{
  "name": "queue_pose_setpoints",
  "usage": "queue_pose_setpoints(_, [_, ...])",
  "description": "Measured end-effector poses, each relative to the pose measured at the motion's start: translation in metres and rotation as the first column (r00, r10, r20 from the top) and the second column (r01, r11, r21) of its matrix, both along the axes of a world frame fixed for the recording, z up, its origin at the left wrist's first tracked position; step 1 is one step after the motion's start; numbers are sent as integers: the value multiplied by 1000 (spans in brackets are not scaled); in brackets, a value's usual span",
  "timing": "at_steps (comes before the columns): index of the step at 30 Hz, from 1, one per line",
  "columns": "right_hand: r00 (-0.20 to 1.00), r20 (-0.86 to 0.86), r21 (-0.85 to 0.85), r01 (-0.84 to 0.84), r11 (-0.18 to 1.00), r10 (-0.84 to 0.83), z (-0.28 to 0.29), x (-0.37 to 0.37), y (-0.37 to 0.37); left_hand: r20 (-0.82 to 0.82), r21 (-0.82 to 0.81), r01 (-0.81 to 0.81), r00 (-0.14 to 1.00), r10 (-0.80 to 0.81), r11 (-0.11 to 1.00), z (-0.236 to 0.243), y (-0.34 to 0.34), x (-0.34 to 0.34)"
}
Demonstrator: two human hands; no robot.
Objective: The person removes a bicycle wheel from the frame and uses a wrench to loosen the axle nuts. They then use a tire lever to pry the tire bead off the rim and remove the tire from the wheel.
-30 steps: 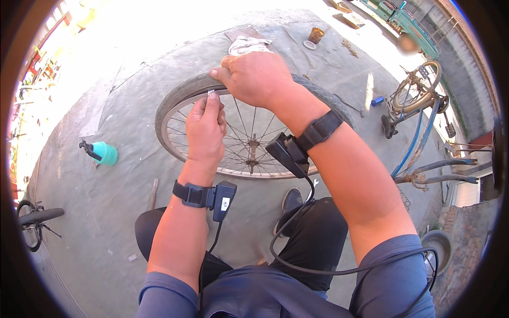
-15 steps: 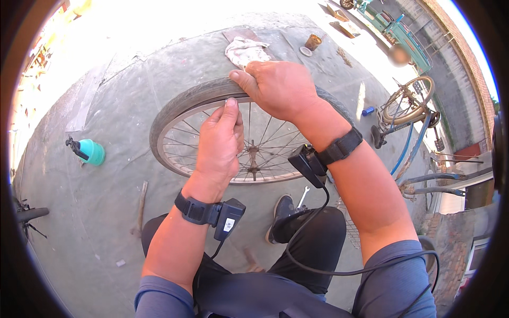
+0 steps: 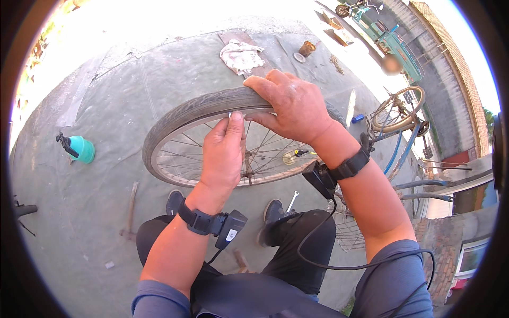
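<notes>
A bicycle wheel with a worn grey tyre point(image 3: 185, 109) stands tilted in front of me, its spokes running in to a rusty hub point(image 3: 248, 174). My right hand point(image 3: 297, 108) wraps over the top of the tyre, fingers on the tread and thumb on the near side by the rim. Just left of that thumb, my left hand point(image 3: 225, 148) is closed in a pinch against the upper rim point(image 3: 183, 129). A small pale bit shows at its thumb tip, too small to name.
A hammer point(image 3: 131, 209) and a wrench point(image 3: 293, 200) lie on the ground. At left stands a turquoise spray bottle point(image 3: 84, 149). Farther off are a white rag point(image 3: 241, 55), a rusty can point(image 3: 307, 49) and a blue cylinder point(image 3: 358, 118). An overturned bicycle point(image 3: 403, 124) is at right.
My right hand has shifted its hold, with its thumb moved from the top of the tyre down to the rim. My left hand stays pinched at the rim; the view has shifted slightly.
</notes>
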State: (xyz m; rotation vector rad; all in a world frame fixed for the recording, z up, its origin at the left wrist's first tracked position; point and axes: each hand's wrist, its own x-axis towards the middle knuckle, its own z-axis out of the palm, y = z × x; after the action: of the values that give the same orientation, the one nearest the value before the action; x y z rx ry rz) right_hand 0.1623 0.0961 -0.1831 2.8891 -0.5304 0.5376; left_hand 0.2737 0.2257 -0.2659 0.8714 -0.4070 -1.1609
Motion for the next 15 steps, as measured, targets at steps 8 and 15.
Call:
queue_pose_setpoints(8, [1000,-6,34,3,999,-3,0,-3,-2,-10,13,-41,999,41,999,8,2,2])
queue_pose_setpoints(15, [998,57,110,25,994,-32,-2,-16,-1,12,12,31,999,-31,999,7,2,4])
